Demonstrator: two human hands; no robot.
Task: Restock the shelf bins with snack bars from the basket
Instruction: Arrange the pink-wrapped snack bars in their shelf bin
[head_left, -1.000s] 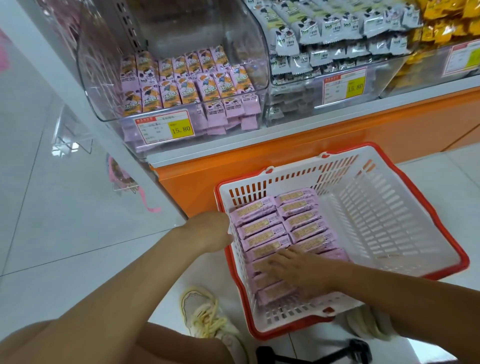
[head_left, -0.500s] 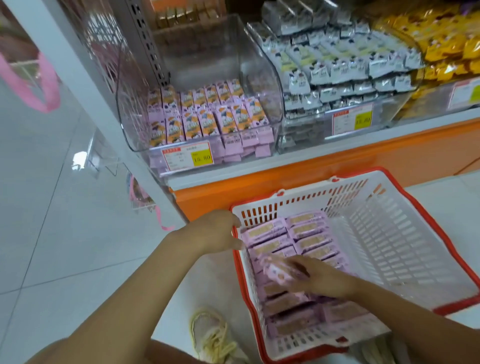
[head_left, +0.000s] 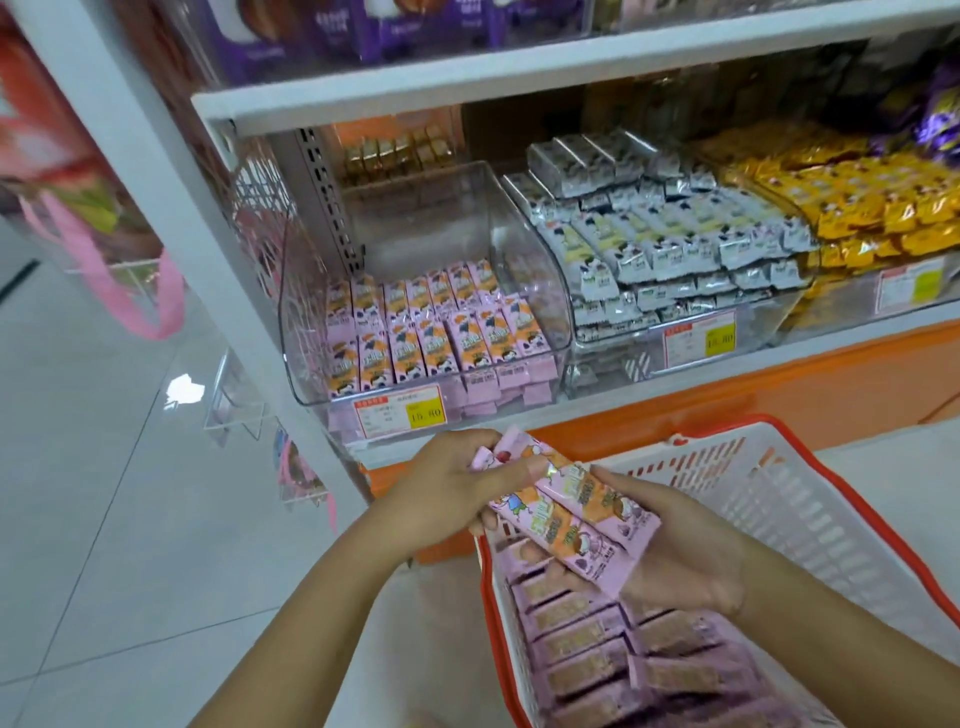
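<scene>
Both of my hands hold a small bunch of pink snack bars (head_left: 566, 514) above the near left corner of the basket. My left hand (head_left: 452, 488) grips their far ends. My right hand (head_left: 680, 551) cradles their near ends from below. The white basket with a red rim (head_left: 779, 499) stands on the floor, and several pink bars (head_left: 613, 649) lie in rows along its left side. Straight ahead on the lowest shelf, a clear bin (head_left: 415, 312) holds rows of the same pink bars behind a yellow price tag (head_left: 400, 413).
To the right of the pink bin sit a bin of silver-wrapped snacks (head_left: 660, 244) and one of yellow-wrapped snacks (head_left: 852, 208). An orange plinth (head_left: 779, 384) runs under the shelf. A white shelf upright (head_left: 171, 208) stands on the left, with tiled floor (head_left: 104, 519) beyond.
My right hand lifted a bunch of bars out of the basket. My left hand left the basket rim and took hold of the bars' far ends. The view tilted up toward the shelf.
</scene>
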